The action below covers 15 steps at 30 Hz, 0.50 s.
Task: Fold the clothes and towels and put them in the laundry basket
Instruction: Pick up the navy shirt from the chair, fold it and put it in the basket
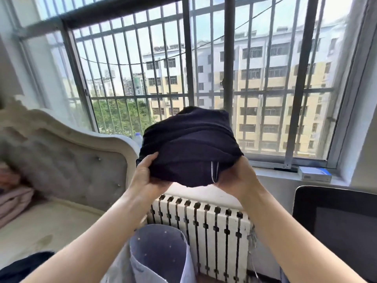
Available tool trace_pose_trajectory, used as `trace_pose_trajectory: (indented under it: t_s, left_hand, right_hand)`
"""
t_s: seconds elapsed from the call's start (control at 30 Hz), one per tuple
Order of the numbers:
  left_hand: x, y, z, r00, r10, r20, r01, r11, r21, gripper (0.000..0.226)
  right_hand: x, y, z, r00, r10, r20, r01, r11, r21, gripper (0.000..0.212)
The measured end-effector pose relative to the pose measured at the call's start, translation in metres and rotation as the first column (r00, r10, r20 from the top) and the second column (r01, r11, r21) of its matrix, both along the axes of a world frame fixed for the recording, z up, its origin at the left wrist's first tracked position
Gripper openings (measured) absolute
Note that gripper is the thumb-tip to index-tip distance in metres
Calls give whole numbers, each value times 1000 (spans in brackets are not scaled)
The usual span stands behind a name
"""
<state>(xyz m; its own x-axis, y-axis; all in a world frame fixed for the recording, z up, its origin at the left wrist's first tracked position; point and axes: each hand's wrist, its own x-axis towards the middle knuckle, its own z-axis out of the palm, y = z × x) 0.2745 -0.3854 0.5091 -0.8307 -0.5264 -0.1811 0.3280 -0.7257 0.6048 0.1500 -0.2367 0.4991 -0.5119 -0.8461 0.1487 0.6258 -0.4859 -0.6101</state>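
A folded dark navy garment (pixel 189 144) is held up in the air in front of the window. My left hand (pixel 145 173) grips its lower left edge, thumb on top. Its lower right edge sits in my right hand (pixel 237 176), beside a small white loop on the cloth. Below the hands stands a pale blue fabric laundry basket (pixel 161 252) with its mouth facing up; I cannot see what is inside. Another dark cloth (pixel 22 266) lies at the bottom left on the bed.
A bed with a tufted grey headboard (pixel 67 160) is on the left, with folded pink bedding (pixel 12 199) on it. A white radiator (pixel 204 227) stands under the barred window. A dark screen (pixel 336 221) is at right, and a blue box (pixel 314 174) lies on the sill.
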Motion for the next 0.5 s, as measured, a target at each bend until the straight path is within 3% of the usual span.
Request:
trace_pose_trajectory:
  t_s: [0.13, 0.27, 0.33, 0.4, 0.5]
  left_hand:
    - [10, -34, -4, 996, 81, -48, -85, 992, -90, 14]
    - [23, -64, -29, 992, 126, -26, -128, 970, -206, 13]
    - [29, -75, -46, 994, 108, 31, -96, 957, -275, 13]
    - [33, -83, -62, 990, 105, 97, -68, 942, -327, 19]
    - [38, -97, -87, 988, 72, 139, -22, 944, -329, 24]
  right_hand:
    - [-18, -12, -17, 966, 40, -254, -30, 999, 44, 67]
    - [-15, -32, -28, 950, 101, -294, -17, 962, 273, 51]
    - [-10, -48, -42, 936, 91, -340, 65, 904, 422, 54]
    - [-5, -64, -63, 922, 32, -387, 176, 853, 491, 58]
    - [3, -83, -92, 925, -39, -378, 255, 801, 542, 42]
